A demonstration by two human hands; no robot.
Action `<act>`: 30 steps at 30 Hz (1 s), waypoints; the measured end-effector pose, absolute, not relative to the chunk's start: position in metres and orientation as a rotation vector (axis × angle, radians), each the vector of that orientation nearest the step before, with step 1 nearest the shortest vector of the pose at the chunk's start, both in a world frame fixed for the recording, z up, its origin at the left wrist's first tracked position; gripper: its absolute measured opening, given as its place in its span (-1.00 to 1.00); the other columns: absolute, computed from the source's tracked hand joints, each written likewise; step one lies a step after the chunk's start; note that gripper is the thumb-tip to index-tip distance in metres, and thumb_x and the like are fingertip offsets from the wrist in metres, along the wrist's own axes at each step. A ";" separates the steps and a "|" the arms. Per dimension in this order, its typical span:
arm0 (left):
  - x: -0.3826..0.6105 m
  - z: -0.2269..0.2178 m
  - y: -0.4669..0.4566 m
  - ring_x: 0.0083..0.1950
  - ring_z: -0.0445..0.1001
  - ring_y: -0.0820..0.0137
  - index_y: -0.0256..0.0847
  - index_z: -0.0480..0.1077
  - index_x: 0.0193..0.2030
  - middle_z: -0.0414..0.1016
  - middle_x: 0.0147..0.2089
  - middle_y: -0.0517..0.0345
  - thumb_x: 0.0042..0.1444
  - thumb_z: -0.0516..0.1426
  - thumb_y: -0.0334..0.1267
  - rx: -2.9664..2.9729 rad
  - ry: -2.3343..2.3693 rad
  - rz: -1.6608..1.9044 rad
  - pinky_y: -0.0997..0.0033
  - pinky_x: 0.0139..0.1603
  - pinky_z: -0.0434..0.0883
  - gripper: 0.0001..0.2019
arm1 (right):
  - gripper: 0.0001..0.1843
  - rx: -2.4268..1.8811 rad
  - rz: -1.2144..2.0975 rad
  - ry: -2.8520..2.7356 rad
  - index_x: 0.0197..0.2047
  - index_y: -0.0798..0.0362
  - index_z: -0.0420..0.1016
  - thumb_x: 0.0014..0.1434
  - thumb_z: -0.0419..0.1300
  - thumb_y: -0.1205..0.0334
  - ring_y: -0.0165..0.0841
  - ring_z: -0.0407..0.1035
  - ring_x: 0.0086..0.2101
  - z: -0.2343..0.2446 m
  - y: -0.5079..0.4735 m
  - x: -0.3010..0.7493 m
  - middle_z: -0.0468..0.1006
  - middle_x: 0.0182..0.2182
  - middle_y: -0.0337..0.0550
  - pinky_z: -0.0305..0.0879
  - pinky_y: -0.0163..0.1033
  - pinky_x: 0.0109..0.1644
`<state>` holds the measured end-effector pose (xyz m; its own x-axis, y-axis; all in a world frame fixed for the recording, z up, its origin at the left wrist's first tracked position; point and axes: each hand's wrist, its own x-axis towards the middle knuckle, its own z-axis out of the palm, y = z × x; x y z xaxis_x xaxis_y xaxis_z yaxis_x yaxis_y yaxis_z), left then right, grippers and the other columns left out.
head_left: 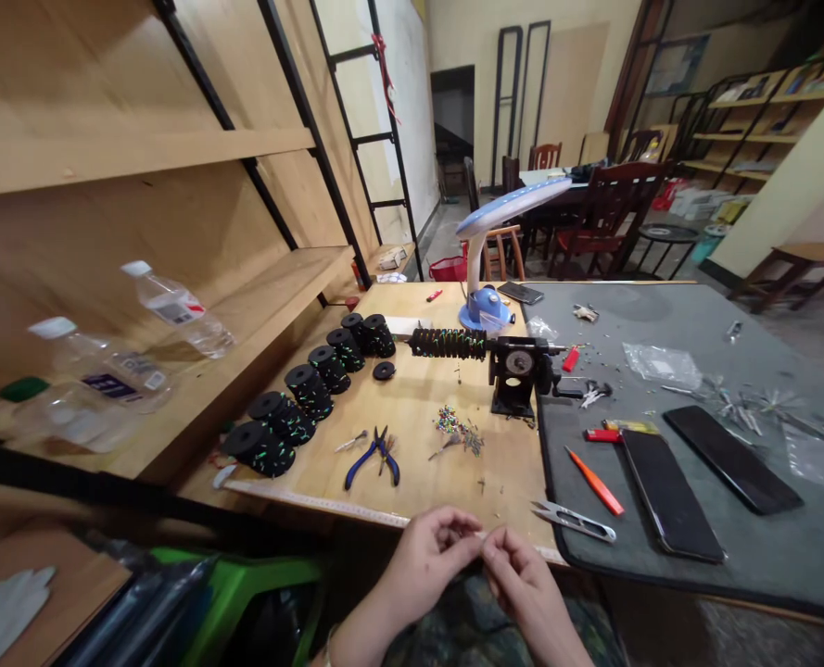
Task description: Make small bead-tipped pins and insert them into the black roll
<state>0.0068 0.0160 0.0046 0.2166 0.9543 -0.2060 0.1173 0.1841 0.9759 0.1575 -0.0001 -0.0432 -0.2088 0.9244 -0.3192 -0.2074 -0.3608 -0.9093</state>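
Note:
At the front edge of the wooden table my left hand (431,556) and my right hand (519,579) meet, thumbs and forefingertips pinched close together. Whatever lies between the fingertips is too small to make out. Beyond them is a heap of coloured beads (448,420) beside a bunch of small metal pieces (471,437). Blue-handled pliers (373,460) lie with their handles apart, left of the beads. Thread snips (578,523) rest to the right of my right hand. Farther back, a black hand-cranked winder (515,371) holds a dark coil with green flecks (450,344).
Several black spools (307,389) stand in a row on the left. Behind the winder is a blue-and-white lamp (481,301). Two dark phones (668,496), an orange tool (594,482) and plastic bags (662,364) lie on the grey mat. Bottles (175,306) occupy the left shelf.

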 end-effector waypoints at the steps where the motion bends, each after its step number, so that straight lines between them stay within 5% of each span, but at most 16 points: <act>1: 0.010 0.002 0.013 -0.49 0.36 0.49 -0.28 0.45 -0.32 0.47 -0.46 0.15 0.04 0.23 -0.11 1.114 1.148 0.875 0.54 -0.45 0.31 -0.76 | -0.46 -1.160 1.716 -0.982 -0.48 0.03 0.26 -0.04 0.22 -0.32 -0.56 -0.11 -0.68 -0.040 0.002 0.156 0.12 -0.73 -0.50 -0.23 -0.40 -0.62; 5: 0.012 -0.007 0.009 -0.69 0.03 0.65 -0.27 0.35 -0.40 0.27 -0.66 0.35 0.08 0.20 -0.01 0.892 1.067 1.021 0.63 -0.67 -0.03 -0.68 | -0.46 -1.089 1.767 -1.050 -0.48 0.04 0.26 -0.02 0.21 -0.30 -0.56 -0.09 -0.67 -0.028 0.006 0.148 0.14 -0.72 -0.48 -0.19 -0.40 -0.59; 13: 0.001 -0.001 0.011 -0.70 0.00 0.71 -0.24 0.24 -0.46 0.29 -0.60 0.36 -0.01 0.27 0.01 0.755 1.038 1.142 0.68 -0.71 -0.05 -0.62 | -0.60 -1.067 1.524 -1.509 -0.47 0.03 0.29 0.19 0.09 -0.12 -0.44 0.14 -0.54 -0.016 0.008 0.138 0.29 -0.59 -0.34 0.09 -0.32 -0.43; 21: -0.029 0.031 0.020 -0.70 -0.05 0.75 -0.23 0.22 -0.45 0.29 -0.60 0.38 -0.13 0.36 -0.06 0.553 0.925 1.250 0.73 -0.72 -0.15 -0.59 | -0.80 -0.994 0.742 -2.099 -0.38 0.01 0.36 0.29 0.02 0.26 -0.32 0.28 -0.38 -0.038 0.043 0.158 0.41 -0.48 -0.21 0.17 -0.27 -0.31; 30: -0.056 0.013 0.018 -0.69 0.00 0.75 -0.25 0.25 -0.47 0.29 -0.58 0.37 -0.16 0.36 -0.03 0.559 1.114 1.448 0.74 -0.72 -0.09 -0.58 | -0.76 -1.034 0.386 -2.341 -0.34 0.04 0.43 0.30 -0.01 0.34 -0.26 0.31 -0.33 -0.048 0.062 0.169 0.50 -0.46 -0.12 0.24 -0.24 -0.28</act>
<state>-0.0559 0.0185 0.0133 -0.2186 0.9422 -0.2539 -0.4871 0.1201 0.8651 0.1692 0.0618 -0.0481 -0.5553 0.7473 0.3649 0.5905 0.6632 -0.4598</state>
